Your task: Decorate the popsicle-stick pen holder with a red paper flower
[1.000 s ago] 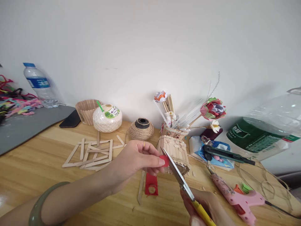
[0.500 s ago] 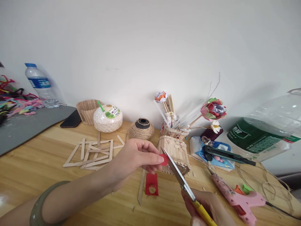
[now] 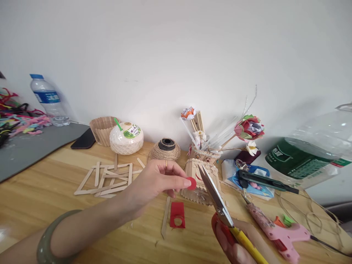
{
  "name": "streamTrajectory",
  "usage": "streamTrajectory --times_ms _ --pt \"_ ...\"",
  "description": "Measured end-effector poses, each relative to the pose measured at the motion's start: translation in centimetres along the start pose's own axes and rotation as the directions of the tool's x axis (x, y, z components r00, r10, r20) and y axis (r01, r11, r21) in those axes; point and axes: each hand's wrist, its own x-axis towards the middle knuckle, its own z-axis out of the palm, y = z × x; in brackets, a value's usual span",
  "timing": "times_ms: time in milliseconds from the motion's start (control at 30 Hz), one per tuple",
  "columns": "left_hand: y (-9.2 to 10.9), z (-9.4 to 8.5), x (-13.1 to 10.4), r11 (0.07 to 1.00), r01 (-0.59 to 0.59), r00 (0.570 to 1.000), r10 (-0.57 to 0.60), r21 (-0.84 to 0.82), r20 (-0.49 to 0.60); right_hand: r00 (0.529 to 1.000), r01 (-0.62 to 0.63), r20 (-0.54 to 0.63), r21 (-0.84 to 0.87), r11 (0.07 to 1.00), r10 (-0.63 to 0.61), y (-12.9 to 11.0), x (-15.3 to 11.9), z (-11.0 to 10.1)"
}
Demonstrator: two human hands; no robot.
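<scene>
At the back of the tabletop [image 3: 148, 242], a stick-built vase [image 3: 208, 157] with flowers [image 3: 249, 127] and thin sticks [image 3: 198, 121] in it; just in front, a stick-sided box [image 3: 193, 170], partly hidden. Farther left, a brown cup [image 3: 100, 130], contents not visible, and beside it a white coconut [image 3: 126, 141] with a green straw [image 3: 118, 124] in the top. At the far left, a clear bottle [image 3: 49, 99] with a blue label. In the left hand [image 3: 155, 181], thumb and fingers together in a pinch on the edge of a red disc [image 3: 193, 183]. In the right hand [image 3: 255, 236], fingers curled around the handles of the scissors [image 3: 215, 192]; tips slightly apart, blades clear of the disc. Small, flat, plain red and roughly round, held up in front of the box; between disc and blades, a thin red sliver [image 3: 198, 176]. Below, flat on the tabletop, a red card [image 3: 177, 206] with a round hole.
</scene>
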Motion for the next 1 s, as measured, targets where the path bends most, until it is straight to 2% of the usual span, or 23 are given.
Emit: streamTrajectory --times_ms 100,200,300,367,400,500,567,733,800,867,1000 --pt "0.0 -0.1 0.2 0.999 -0.036 0.998 0.035 -0.027 -0.045 0.998 -0.021 0.063 -0.15 0.988 0.031 -1.2 0.3 -0.6" --pt "0.0 -0.6 0.5 0.987 -0.128 0.982 0.112 -0.094 -0.152 0.996 -0.077 0.021 -0.278 0.957 0.086 -2.5 0.4 -0.9" --pt "0.0 -1.1 0.8 0.973 -0.207 0.956 0.179 -0.105 -0.231 0.978 -0.204 -0.073 -0.547 0.812 0.196 -3.5 0.6 -0.6" --pt "0.0 -1.1 0.9 0.979 -0.189 0.964 0.17 -0.077 -0.204 0.968 -0.241 -0.111 -0.669 0.703 0.226 -3.7 0.6 0.0" --pt "0.0 -1.1 1.0 0.985 -0.161 0.974 0.149 -0.058 -0.173 0.971 -0.225 -0.1 -0.689 0.689 0.218 -3.7 0.7 0.4" --pt "-0.3 -0.7 1.0 0.998 -0.069 0.993 0.069 0.005 -0.096 0.988 -0.122 -0.019 -0.684 0.719 0.15 -3.3 0.6 1.6" --pt "-0.6 -0.4 1.1 0.999 -0.023 0.996 0.026 0.038 -0.083 0.992 -0.068 0.036 -0.653 0.754 0.12 -2.7 0.7 2.0" --pt "-1.9 0.2 1.4 0.997 0.051 0.997 -0.048 0.054 -0.059 0.971 0.015 0.202 -0.585 0.811 0.127 -1.8 0.7 1.4" --pt "-2.4 0.5 1.4 0.995 0.083 0.996 -0.081 0.046 -0.034 0.986 0.062 0.163 -0.549 0.834 0.034 -1.8 0.4 1.0" --pt "-3.0 0.8 1.3 0.994 0.105 0.994 -0.104 0.044 -0.015 0.994 0.107 0.062 -0.505 0.856 -0.087 -2.0 0.1 0.8" --pt "-4.0 1.6 1.0 0.987 0.154 0.987 -0.156 0.054 0.044 0.963 0.132 -0.176 -0.343 0.93 -0.202 -2.4 -0.1 0.8"
